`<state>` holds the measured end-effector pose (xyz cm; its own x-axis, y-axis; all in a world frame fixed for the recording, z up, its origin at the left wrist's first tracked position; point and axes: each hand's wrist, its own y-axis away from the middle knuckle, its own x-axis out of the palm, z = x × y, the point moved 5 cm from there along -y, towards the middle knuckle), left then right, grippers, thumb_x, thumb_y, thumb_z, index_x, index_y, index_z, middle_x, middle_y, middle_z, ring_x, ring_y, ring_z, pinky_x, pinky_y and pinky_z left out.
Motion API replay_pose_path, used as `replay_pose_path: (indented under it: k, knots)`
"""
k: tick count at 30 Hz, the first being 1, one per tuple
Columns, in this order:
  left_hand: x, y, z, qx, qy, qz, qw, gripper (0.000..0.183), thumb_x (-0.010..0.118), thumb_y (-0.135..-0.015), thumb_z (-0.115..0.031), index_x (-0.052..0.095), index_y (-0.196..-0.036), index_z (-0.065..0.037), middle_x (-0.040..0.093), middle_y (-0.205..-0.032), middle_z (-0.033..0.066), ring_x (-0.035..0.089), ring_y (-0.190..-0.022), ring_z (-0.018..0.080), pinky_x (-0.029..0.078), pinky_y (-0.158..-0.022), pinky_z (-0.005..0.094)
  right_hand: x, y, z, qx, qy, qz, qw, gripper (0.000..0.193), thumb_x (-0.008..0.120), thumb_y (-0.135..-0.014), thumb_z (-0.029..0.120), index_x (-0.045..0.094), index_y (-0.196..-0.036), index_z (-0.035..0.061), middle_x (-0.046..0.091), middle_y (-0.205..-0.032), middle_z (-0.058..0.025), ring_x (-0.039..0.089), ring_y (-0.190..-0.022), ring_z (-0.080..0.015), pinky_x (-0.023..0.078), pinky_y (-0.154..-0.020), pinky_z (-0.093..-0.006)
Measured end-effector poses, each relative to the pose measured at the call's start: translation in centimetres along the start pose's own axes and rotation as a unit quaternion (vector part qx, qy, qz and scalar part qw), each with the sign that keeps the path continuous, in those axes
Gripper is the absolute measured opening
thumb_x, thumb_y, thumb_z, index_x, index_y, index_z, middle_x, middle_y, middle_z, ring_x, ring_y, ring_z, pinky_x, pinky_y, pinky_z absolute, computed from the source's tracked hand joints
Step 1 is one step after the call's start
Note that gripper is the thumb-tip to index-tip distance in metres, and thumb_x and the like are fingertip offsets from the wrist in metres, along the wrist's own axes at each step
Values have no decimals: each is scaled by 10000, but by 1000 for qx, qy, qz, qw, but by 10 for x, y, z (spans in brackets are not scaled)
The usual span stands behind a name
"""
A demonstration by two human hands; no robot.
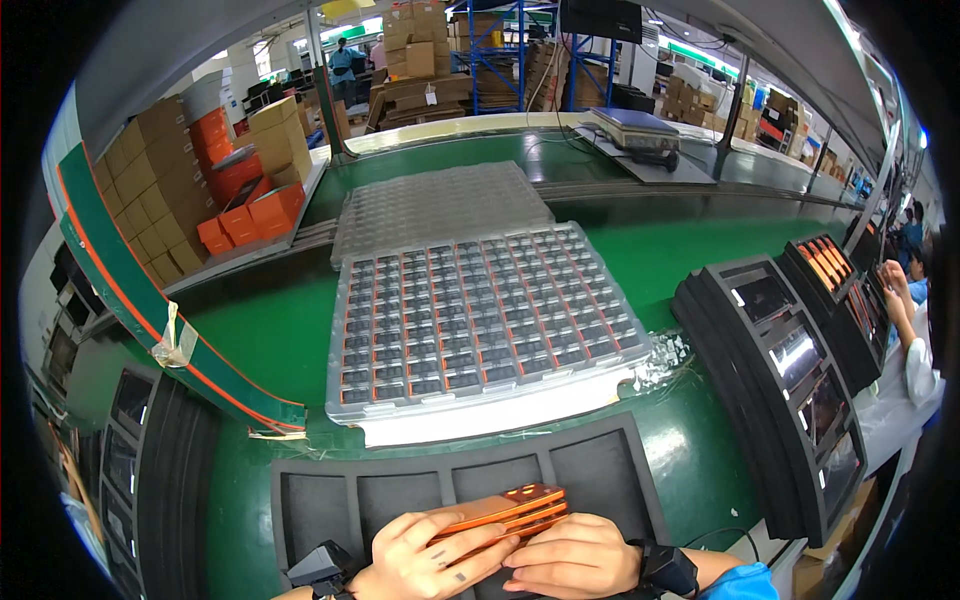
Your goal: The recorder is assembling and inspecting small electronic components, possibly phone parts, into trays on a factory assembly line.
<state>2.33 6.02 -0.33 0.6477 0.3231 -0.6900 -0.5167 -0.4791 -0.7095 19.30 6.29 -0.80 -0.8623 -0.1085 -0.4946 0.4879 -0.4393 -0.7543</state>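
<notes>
A small stack of orange phones (515, 505) sits between my two hands above a black foam tray (450, 470) at the near edge. My left hand (430, 560) is closed around the stack's left side, fingers stretched across its near edge. My right hand (575, 558) closes on the stack's right end, its fingertips meeting those of the left. The upper phone shows a raised camera block at its far right corner. Several recessed compartments of the foam tray are visible, partly covered by my hands. Both wrists wear black strapped devices.
Beyond the foam tray, a clear plastic tray (490, 310) holds rows of small dark parts with orange edges. Another clear tray (435, 205) lies behind it. Black foam trays with phones (770, 340) stand at right, more (135, 440) at left. A co-worker's arm (905, 310) shows far right.
</notes>
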Motion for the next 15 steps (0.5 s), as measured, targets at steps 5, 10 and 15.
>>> replay_pose_path:
  k: [5, 10, 15]
  knots:
    - [2, 2, 2, -1, -11, -11, 1000, 268, 826, -712, -211, 737, -965, -188, 723, -966, -10, 667, -836, 212, 535, -677, 317, -17, 23, -28, 179, -141, -8, 974, 92, 680, -885, 33, 590, -899, 36, 728, -979, -153, 694, -740, -201, 559, -664, -293]
    - [1, 0, 2, 2, -7, -7, 1000, 255, 832, -713, -222, 740, -947, -178, 727, -973, -8, 665, -840, 203, 541, -694, 309, -17, 46, -63, 336, -285, -27, 897, 177, 597, -947, -19, 432, -899, 21, 693, -915, -234, 698, -885, -198, 593, -730, -320]
    - [-1, 1, 3, -3, -8, -3, 1000, 264, 834, -710, -228, 738, -951, -178, 728, -985, -5, 663, -840, 199, 540, -695, 308, -19, 36, -53, 325, -253, 15, 911, 185, 667, -901, -30, 487, -915, 9, 716, -913, -221, 723, -862, -229, 600, -743, -340]
